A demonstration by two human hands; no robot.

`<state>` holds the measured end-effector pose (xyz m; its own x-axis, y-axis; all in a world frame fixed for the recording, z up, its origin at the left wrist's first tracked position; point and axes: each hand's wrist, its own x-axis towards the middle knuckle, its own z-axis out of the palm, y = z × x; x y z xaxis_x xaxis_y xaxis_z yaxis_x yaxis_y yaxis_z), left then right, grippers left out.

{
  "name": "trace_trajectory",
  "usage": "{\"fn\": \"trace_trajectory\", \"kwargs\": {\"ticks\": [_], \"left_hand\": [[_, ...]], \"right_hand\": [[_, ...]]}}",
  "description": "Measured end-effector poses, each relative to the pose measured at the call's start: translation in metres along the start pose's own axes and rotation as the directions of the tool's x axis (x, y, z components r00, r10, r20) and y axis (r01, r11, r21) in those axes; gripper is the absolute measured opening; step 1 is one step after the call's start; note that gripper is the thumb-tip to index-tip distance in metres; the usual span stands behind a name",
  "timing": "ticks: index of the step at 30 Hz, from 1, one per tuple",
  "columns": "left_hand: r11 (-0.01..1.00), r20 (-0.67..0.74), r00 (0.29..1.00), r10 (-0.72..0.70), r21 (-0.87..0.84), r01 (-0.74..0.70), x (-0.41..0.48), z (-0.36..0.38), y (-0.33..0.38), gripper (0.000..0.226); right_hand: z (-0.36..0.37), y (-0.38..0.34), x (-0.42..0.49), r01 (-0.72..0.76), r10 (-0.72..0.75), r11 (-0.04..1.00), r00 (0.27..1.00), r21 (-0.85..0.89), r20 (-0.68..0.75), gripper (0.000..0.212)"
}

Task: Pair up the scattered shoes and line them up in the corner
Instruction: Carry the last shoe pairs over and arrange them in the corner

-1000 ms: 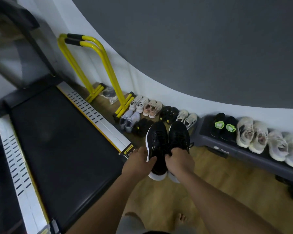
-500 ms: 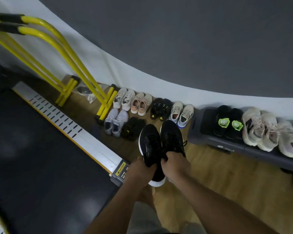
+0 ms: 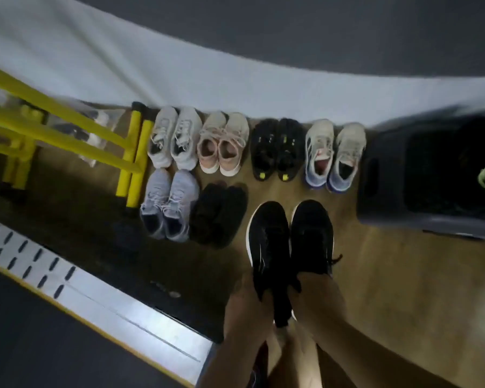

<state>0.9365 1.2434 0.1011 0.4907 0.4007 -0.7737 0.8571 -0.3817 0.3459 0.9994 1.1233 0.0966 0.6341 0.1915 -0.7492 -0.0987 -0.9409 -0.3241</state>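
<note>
1. Found the black pair held clear of the floor, left shoe and right shoe side by side, toes toward the wall.
2. Located it over the open slot in the front row, just right of the dark pair and near the heels of the black-and-yellow pair.
3. Recorded the left hand curled round the heel end of the left shoe, and the right hand curled round the heel end of the right shoe. Could not tell the exact lay of the fingertips, hidden beneath the shoes.
4. Placed the heels within the fingers, with the toes and lacing well forward of both hands. Noted a lace end hanging loose at the right shoe's outer side.
5. Judged the step in hand to be setting this pair down. Recommended lowering both shoes level, heels in line with the lilac pair and the dark pair, toes parallel, and letting go only once both soles sat flat. Advised tucking the lace and leaving the neighbouring pair undisturbed.
6. Observed the back row along the wall edge of the floor: white pair, pink pair, black-and-yellow pair, grey-and-blue pair.
7. Logged a yellow frame at the row's left end, a treadmill rail nearer left, and a dark step at the right.
</note>
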Motion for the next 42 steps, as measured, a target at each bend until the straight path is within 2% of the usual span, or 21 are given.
{"fn": "trace_trajectory", "kwargs": {"ticks": [3,5,7,10,13,15,18,23,27,29,32,38,42], "left_hand": [[0.996,0.064,0.995,-0.074,-0.053,0.077,0.071,0.034,-0.021,0.051],[0.987,0.113,0.985,-0.128,-0.081,0.138,0.116,0.058,-0.034,0.056],[0.961,0.162,0.974,-0.161,-0.198,0.192,0.153,0.075,-0.039,0.059],[0.921,0.160,0.966,-0.206,-0.301,0.246,0.211,0.091,-0.043,0.052],[0.856,0.155,0.949,-0.276,-0.409,0.316,0.265,0.099,-0.042,0.061],[0.871,0.135,0.953,-0.272,-0.385,0.304,0.288,0.098,-0.041,0.055],[0.911,0.106,0.963,-0.248,-0.313,0.269,0.303,0.091,-0.047,0.058],[0.879,0.160,0.944,-0.289,-0.345,0.328,0.301,0.082,-0.064,0.064],[0.847,0.124,0.944,-0.305,-0.418,0.328,0.301,0.078,-0.065,0.061],[0.904,0.111,0.962,-0.249,-0.329,0.272,0.296,0.076,-0.057,0.058],[0.985,0.075,0.992,-0.102,-0.134,0.111,0.274,0.067,-0.031,0.045],[1.000,0.072,0.997,0.014,-0.021,-0.013,0.185,0.018,0.045,0.026],[0.997,0.046,0.996,0.071,0.022,-0.072,0.086,-0.053,0.105,0.042]], "right_hand": [[0.043,0.008,0.085,-0.029,0.030,0.999,0.999,0.024,-0.015,0.028],[0.070,0.014,0.137,-0.032,0.032,0.999,0.999,0.002,0.001,0.025],[0.085,0.019,0.182,-0.019,0.019,1.000,1.000,-0.016,0.000,0.021],[0.103,0.023,0.242,-0.017,0.017,1.000,0.999,0.010,-0.030,0.021],[0.121,0.024,0.283,-0.030,0.030,1.000,0.999,0.008,-0.016,0.019],[0.130,0.023,0.298,-0.014,0.015,1.000,0.999,-0.009,0.035,0.020],[0.141,0.022,0.303,0.018,-0.016,1.000,0.997,-0.025,0.079,0.022],[0.141,0.027,0.300,0.071,-0.062,0.995,0.990,-0.067,0.126,0.025],[0.138,0.031,0.306,0.092,-0.085,0.995,0.985,-0.038,0.150,0.028],[0.134,0.031,0.306,0.067,-0.074,0.997,0.975,0.038,0.211,0.036],[0.118,0.029,0.290,0.043,-0.076,0.991,0.962,0.129,0.261,0.046],[0.030,0.011,0.208,0.064,-0.090,0.982,0.985,0.178,0.145,0.029],[-0.060,-0.021,0.120,0.095,-0.101,0.988,0.994,0.125,0.043,0.028]]}}
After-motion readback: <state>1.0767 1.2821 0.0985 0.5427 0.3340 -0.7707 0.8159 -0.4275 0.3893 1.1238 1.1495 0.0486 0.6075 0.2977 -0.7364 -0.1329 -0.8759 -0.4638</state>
